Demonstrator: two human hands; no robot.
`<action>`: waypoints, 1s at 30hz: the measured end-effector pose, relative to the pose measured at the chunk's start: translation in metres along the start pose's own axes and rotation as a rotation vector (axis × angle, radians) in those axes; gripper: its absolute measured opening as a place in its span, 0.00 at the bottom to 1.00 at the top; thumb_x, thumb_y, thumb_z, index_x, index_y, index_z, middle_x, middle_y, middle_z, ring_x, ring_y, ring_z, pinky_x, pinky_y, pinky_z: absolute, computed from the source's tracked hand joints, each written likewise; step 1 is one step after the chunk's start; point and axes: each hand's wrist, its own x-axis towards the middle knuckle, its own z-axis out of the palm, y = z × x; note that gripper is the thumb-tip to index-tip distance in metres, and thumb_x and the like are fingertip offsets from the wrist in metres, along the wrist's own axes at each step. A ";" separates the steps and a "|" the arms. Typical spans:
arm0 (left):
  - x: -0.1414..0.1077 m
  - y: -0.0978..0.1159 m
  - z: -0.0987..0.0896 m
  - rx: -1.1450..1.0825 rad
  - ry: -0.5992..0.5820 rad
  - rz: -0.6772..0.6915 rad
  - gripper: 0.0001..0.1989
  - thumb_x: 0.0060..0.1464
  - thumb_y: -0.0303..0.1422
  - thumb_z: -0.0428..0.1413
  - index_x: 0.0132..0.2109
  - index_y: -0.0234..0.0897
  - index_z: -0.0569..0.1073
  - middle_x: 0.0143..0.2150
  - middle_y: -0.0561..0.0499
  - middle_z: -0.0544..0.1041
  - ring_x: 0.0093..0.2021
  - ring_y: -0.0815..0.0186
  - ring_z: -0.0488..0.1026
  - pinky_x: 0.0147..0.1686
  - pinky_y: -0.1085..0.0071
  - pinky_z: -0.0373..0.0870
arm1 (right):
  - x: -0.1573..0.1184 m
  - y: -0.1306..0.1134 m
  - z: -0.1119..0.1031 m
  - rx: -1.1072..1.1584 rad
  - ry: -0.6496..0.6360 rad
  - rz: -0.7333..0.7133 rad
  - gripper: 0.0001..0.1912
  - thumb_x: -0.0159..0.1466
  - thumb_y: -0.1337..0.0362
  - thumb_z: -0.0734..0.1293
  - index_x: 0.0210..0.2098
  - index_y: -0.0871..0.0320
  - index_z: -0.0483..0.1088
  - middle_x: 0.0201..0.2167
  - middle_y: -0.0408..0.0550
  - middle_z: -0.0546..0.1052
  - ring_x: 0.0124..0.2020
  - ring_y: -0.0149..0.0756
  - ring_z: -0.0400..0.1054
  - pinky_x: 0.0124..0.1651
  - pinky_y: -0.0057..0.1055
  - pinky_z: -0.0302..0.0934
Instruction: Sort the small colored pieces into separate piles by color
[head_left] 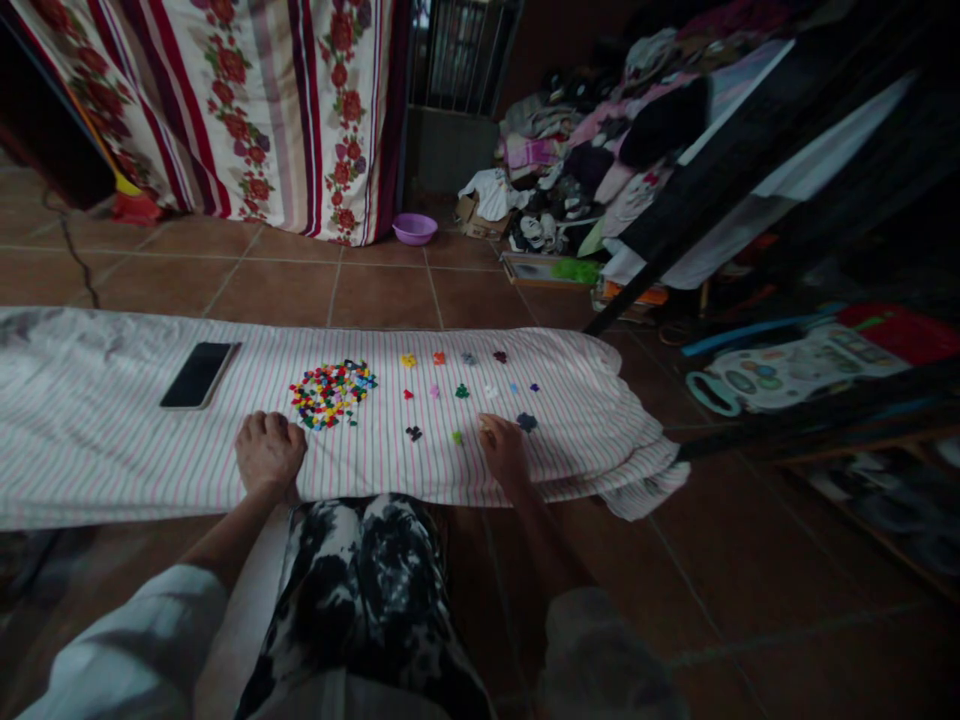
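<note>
Yellowish glints show at the bunched fingers (489,428) of the right hand (505,452), too small to tell whether they pinch a piece or not. That hand rests on a white cloth with pink and green pinstripes (577,385), just beside a dark blue lobed plastic piece (526,422). The left hand (268,452) lies curled shut, knuckles up, nothing showing in its grip, just below and left of a heap of small multicoloured plastic pieces (331,393). Between the hands and beyond them, small single-colour pieces (462,391) lie apart in two loose rows: yellow, orange, grey and purple in the far one; red, pink, green, white and blue in the near one. A black piece (413,433) and a lime piece (457,437) sit nearer still. A black smartphone (199,375) lies on the cloth left of the heap. Past the cloth spread terracotta floor tiles (382,295), a purple plastic basin (414,228), a red-rose striped curtain (247,120) and a pile of clothes (585,160).
</note>
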 end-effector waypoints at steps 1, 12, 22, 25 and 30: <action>0.000 0.000 0.000 -0.007 0.005 0.001 0.16 0.57 0.38 0.42 0.41 0.34 0.70 0.45 0.37 0.71 0.53 0.50 0.65 0.52 0.55 0.60 | -0.001 0.001 0.000 0.001 0.009 0.006 0.17 0.63 0.65 0.58 0.48 0.58 0.73 0.45 0.56 0.77 0.48 0.43 0.69 0.53 0.44 0.62; 0.000 0.000 0.000 -0.045 -0.019 -0.014 0.17 0.56 0.38 0.43 0.42 0.33 0.71 0.46 0.37 0.70 0.54 0.50 0.63 0.53 0.53 0.59 | -0.016 0.003 0.000 0.057 0.152 0.073 0.17 0.65 0.56 0.59 0.47 0.58 0.70 0.45 0.59 0.75 0.48 0.46 0.69 0.51 0.48 0.65; -0.001 -0.001 0.001 -0.073 0.004 -0.021 0.16 0.56 0.37 0.44 0.42 0.33 0.71 0.47 0.36 0.71 0.54 0.50 0.64 0.53 0.53 0.60 | -0.024 -0.032 -0.008 -0.013 0.135 -0.039 0.13 0.67 0.64 0.58 0.40 0.55 0.74 0.40 0.54 0.75 0.45 0.42 0.68 0.52 0.44 0.64; -0.003 0.000 0.000 -0.095 0.015 -0.029 0.16 0.57 0.36 0.44 0.43 0.32 0.71 0.49 0.35 0.70 0.56 0.49 0.64 0.54 0.53 0.60 | -0.028 -0.046 0.001 0.021 0.092 -0.055 0.14 0.66 0.66 0.57 0.41 0.56 0.74 0.39 0.54 0.74 0.45 0.42 0.68 0.52 0.44 0.65; -0.010 -0.001 0.001 -0.092 0.006 -0.012 0.21 0.59 0.34 0.41 0.50 0.27 0.71 0.56 0.31 0.69 0.62 0.46 0.61 0.59 0.51 0.58 | -0.033 -0.056 0.013 0.072 0.119 0.009 0.14 0.64 0.66 0.57 0.44 0.56 0.72 0.39 0.54 0.73 0.43 0.44 0.67 0.47 0.45 0.67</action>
